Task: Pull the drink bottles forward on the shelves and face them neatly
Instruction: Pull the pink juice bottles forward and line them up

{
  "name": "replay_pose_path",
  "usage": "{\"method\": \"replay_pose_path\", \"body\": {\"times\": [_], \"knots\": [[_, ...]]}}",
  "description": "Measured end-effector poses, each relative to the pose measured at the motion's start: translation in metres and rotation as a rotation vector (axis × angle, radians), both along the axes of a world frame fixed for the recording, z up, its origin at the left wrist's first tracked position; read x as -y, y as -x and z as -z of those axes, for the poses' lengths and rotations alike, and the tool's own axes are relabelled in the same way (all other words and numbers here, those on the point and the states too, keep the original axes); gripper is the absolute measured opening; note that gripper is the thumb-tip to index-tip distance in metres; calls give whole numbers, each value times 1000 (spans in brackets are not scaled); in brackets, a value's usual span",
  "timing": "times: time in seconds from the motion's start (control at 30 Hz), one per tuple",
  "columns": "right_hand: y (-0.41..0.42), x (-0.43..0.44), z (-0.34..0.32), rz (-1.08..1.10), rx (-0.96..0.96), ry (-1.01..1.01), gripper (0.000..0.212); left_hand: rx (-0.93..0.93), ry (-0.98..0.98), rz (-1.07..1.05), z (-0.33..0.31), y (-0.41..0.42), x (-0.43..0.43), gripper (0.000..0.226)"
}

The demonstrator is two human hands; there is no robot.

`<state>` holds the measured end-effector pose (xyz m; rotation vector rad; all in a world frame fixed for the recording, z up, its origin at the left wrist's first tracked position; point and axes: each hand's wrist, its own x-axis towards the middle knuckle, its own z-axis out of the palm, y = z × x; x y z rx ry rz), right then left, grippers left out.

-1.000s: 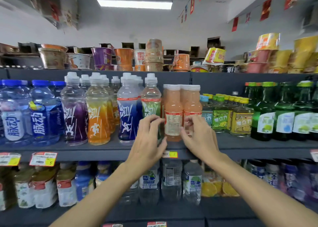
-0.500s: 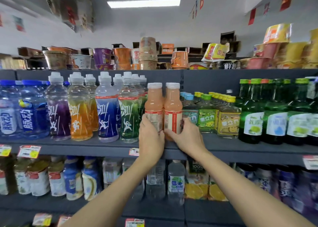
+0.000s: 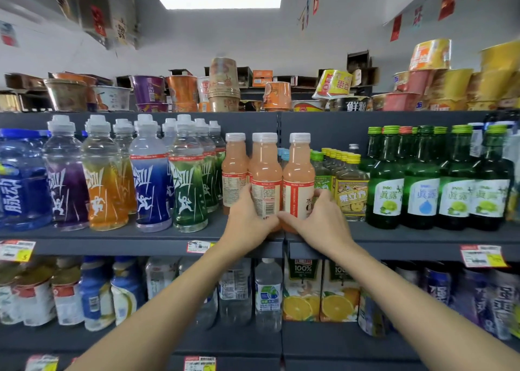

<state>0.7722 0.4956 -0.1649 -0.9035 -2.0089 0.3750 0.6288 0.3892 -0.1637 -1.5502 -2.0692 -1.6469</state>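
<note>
Left hand [image 3: 249, 220] curls round the middle peach bottle [image 3: 266, 173], right hand [image 3: 322, 222] round the right peach bottle [image 3: 298, 173] (third peach bottle [image 3: 234, 173] stands further back, left), both upright, touching, at the front of the shelf [image 3: 112, 237].

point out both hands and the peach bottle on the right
left hand [image 3: 247, 224]: head view, back of the hand
right hand [image 3: 323, 225]: head view, back of the hand
peach bottle on the right [image 3: 298, 170]: head view, body above the label
</note>
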Motion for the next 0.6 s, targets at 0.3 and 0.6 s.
{"method": "replay_pose_path", "body": {"times": [0.3,0.6], "knots": [[-28,-11,-2,-143,-45,91,84,-12,88,94,-10,-1,-13,68],[-48,-22,7,-124,-7,16,64,67,115,190,-6,-13,-20,75]]}}
